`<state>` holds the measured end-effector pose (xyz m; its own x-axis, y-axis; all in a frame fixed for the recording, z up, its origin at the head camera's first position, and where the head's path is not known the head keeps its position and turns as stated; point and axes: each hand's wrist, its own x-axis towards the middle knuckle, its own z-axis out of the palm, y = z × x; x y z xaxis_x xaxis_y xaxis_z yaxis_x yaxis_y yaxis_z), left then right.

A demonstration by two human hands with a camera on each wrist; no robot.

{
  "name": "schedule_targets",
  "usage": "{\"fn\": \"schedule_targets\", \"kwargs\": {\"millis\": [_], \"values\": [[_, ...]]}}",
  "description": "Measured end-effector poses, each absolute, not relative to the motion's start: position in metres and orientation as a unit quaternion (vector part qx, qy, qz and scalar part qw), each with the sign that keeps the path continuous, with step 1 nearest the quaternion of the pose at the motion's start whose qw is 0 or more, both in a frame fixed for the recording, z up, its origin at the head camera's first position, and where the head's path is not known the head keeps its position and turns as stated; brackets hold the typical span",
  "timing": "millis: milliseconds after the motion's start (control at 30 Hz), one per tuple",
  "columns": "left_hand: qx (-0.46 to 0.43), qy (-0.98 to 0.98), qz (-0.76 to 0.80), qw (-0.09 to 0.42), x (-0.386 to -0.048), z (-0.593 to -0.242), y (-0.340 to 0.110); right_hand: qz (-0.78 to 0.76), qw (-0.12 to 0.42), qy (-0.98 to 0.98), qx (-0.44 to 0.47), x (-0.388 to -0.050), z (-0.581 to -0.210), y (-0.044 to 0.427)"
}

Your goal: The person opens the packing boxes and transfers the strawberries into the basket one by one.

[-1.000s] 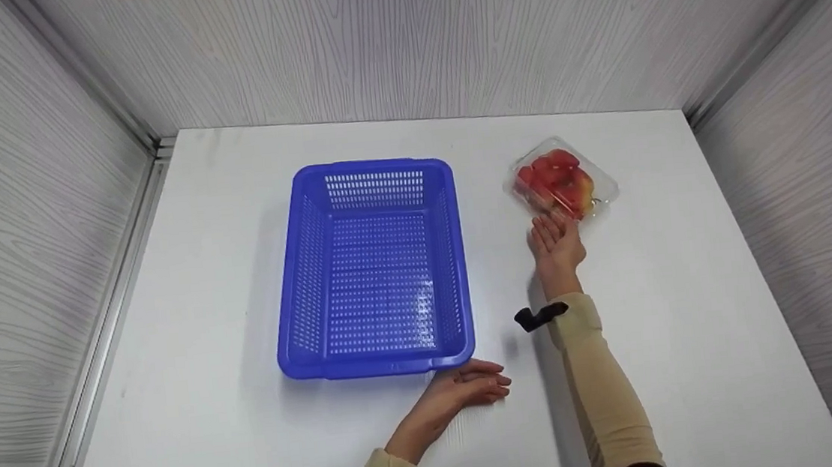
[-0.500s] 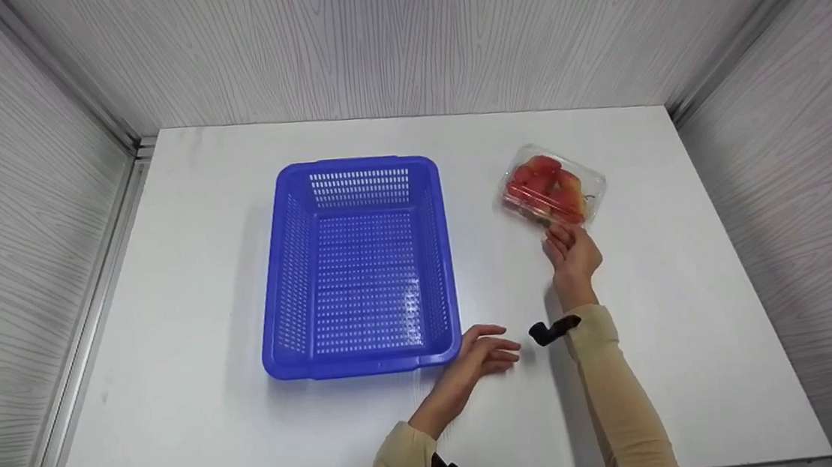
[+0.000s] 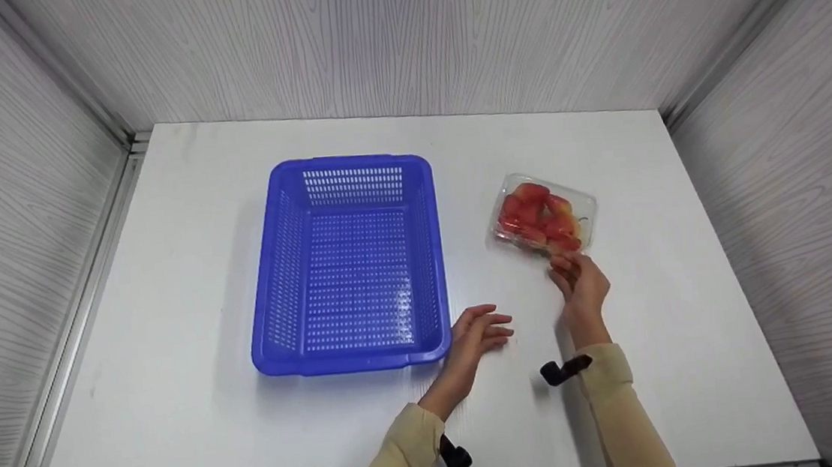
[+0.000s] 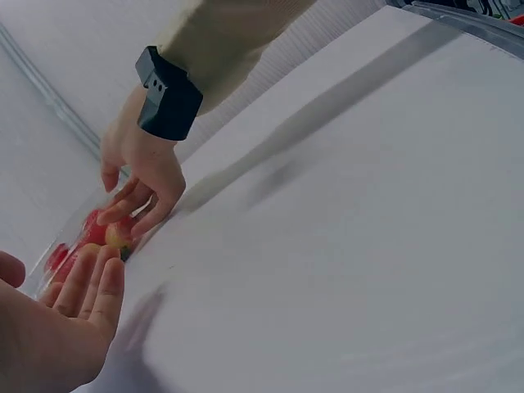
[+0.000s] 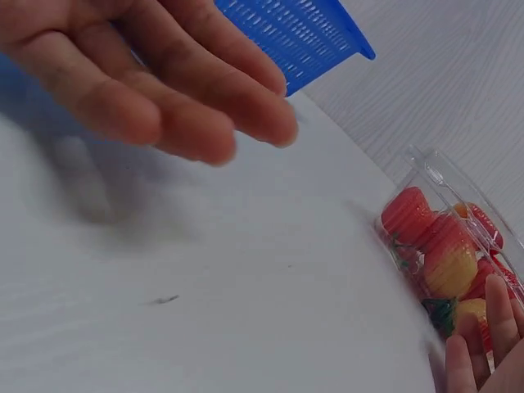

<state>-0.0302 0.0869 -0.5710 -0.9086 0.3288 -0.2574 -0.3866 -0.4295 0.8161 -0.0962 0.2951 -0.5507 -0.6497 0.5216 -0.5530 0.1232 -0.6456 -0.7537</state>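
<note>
A clear plastic box of red-and-yellow strawberries stands on the right half of the white table. Its near edge is pinched by the fingers of my right hand; the thumb's hold is partly hidden. In the right wrist view, fingers of the right hand lie against the box's side, and green leaves show on the fruit. My left hand holds nothing, its fingers spread and slightly bent beside the near right corner of a blue perforated basket. In the left wrist view the left hand is palm up.
The basket holds nothing and stands to the left of the box, with a gap between them. Pale wood-patterned panels close off the back and both sides of the white table. Black wrist cameras sit on both sleeves.
The right hand has drawn the strawberry box nearer and a little to the left. My left hand has risen along the basket's right corner. The whole head view has shifted slightly.
</note>
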Motion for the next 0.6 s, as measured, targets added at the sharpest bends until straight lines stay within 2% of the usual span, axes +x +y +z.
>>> {"fn": "schedule_targets", "kwargs": {"millis": [367, 600], "values": [[-0.049, 0.482, 0.857, 0.173, -0.045, -0.571, 0.105, 0.801, 0.119, -0.459, -0.366, -0.065, -0.555, 0.298], [-0.03, 0.481, 0.86, 0.169, -0.05, -0.574, 0.11, 0.796, 0.11, -0.49, -0.338, -0.049, -0.559, 0.299]]}}
